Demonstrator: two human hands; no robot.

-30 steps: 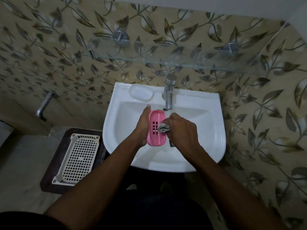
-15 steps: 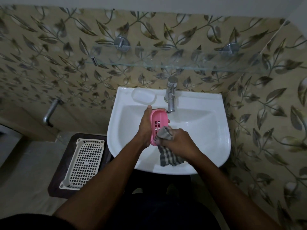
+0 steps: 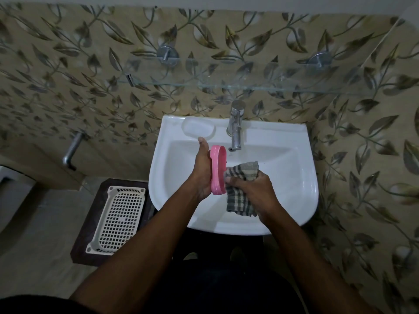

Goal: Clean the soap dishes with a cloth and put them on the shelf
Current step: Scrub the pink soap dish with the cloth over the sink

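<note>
My left hand (image 3: 203,168) grips a pink soap dish (image 3: 218,169) over the white sink (image 3: 292,177), turned on edge so only its rim and side show. My right hand (image 3: 256,189) is shut on a grey checked cloth (image 3: 240,177), pressed against the dish's right side, with the cloth's loose end hanging below. A white soap dish (image 3: 198,129) rests on the sink's back left ledge. The glass shelf (image 3: 238,83) runs along the wall above the tap and has nothing on it.
A chrome tap (image 3: 235,125) stands at the sink's back centre, just beyond the pink dish. A white plastic basket (image 3: 118,219) lies on a dark stool at the lower left. A metal pipe (image 3: 71,152) sticks out of the left wall.
The pink dish has turned from face-up to on edge in my left hand. The cloth moved from its slotted face to its right side and now hangs more unfolded.
</note>
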